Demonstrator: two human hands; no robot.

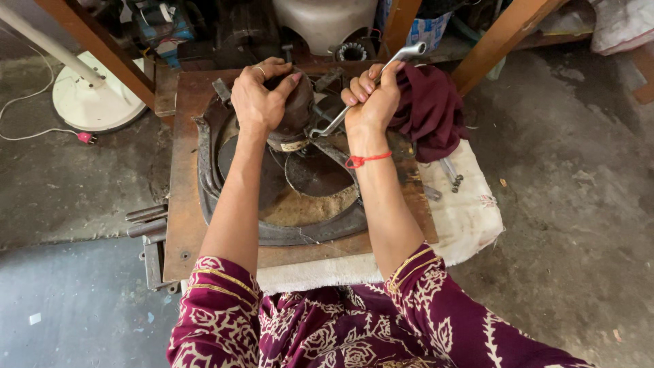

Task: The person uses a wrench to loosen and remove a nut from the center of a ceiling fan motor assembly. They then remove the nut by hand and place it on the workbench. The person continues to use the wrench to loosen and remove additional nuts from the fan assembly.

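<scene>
Metal is in both your hands in the head view: your left hand (262,95) clamps down over the dark motor housing (294,112) at the middle of the round fan frame (272,228) on the wooden surface (178,204), while your right hand (373,102) grips the silver wrench (368,88). You look mid-way through turning a fastener beside the motor; next, I judge, hold the motor steady and swing the wrench without letting its lower end slip off

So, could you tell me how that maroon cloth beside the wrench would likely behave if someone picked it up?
The maroon cloth lies bunched in soft folds, so it would probably hang floppy and drape. It looks thin, hence likely light. It lies against the right hand gripping the wrench, so lifting it may drag on them.
</scene>
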